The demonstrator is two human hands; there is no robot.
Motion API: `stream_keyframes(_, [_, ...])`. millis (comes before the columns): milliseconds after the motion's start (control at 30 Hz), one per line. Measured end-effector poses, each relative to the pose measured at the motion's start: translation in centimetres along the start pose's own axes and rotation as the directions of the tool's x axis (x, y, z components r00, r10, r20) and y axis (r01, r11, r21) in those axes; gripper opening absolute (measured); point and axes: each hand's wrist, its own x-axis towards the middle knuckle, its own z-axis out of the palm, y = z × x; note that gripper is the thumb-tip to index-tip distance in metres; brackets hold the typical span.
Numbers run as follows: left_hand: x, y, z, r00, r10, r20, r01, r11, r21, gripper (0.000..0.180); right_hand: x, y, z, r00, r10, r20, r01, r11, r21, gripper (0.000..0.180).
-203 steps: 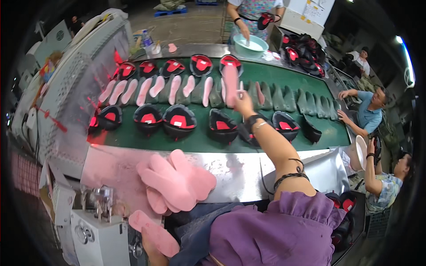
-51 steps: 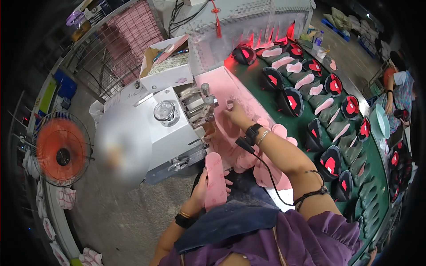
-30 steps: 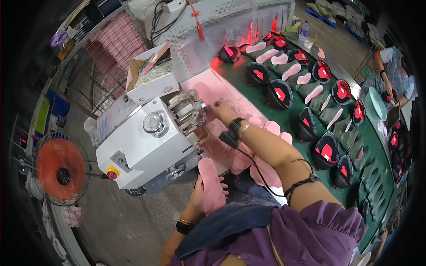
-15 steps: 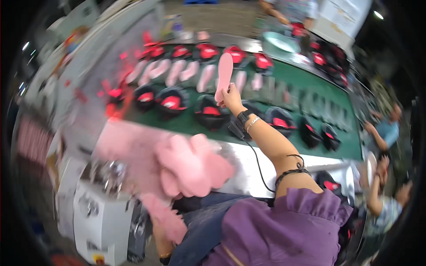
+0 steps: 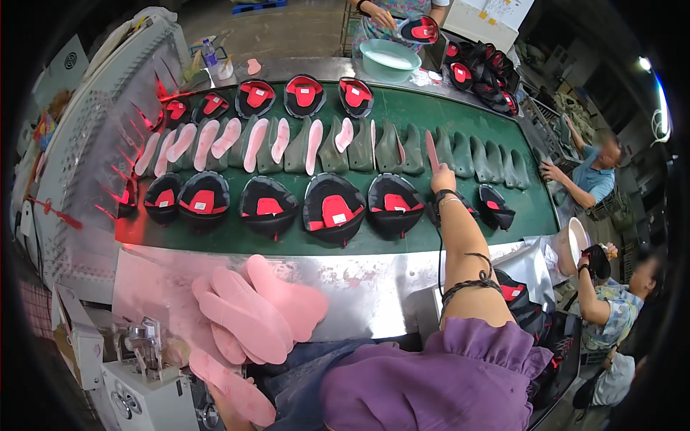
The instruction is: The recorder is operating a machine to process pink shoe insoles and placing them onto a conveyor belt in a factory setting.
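Observation:
My right hand [image 5: 443, 178] is closed on the lower end of a pink insole [image 5: 431, 151]. That insole stands nearly edge-on, above a row of dark green shoe lasts [image 5: 461, 156]. Several lasts to the left have pink insoles [image 5: 255, 145] on their faces; those further right show bare green. My left forearm [image 5: 227, 412] comes in at the lower left, and its hand is hidden behind a pink insole [image 5: 231, 388] with faint printing. Close by lies a loose pile of pink insoles [image 5: 244, 309].
Black shoe uppers with red linings [image 5: 335, 210] line both sides of the lasts on the green belt [image 5: 309, 241]. A white machine [image 5: 147, 395] stands lower left. Across the belt, a person holds an upper near a green basin [image 5: 388, 61]. Other people work at right.
My right hand has carried its insole rightward along the row of lasts, from upright and face-on to nearly edge-on. The whole view has shifted and is sharper.

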Motion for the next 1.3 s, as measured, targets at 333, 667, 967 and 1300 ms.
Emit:
stream_keyframes(333, [-0.5,2.0,3.7,0.999,0.009,0.037,-0.009,1.0,0.009,0.059,-0.5,-3.0,4.4,0.936,-0.101,-0.337,0.175,0.965,0.196,0.041])
stream_keyframes(667, [-0.3,2.2,3.4,0.979,0.165,0.123,-0.164,0.986,-0.018,0.061,-37.8,-30.1,-7.7,0.183,-0.982,-0.046,0.41,0.034,0.912,0.028])
stream_keyframes(967, [-0.1,-0.4,-0.6,0.962,0.262,-0.079,-0.272,0.944,-0.187,0.069,-55.4,-30.3,-5.2,-0.114,-0.889,0.443,-0.031,0.449,0.893,0.023])
stream_keyframes(1300, [-5.3,-2.3,-4.1,0.987,0.028,0.157,0.029,0.936,-0.351,0.068,-60.5,-40.3,1.9,-0.019,-0.801,0.598,0.161,0.588,0.793,0.04])
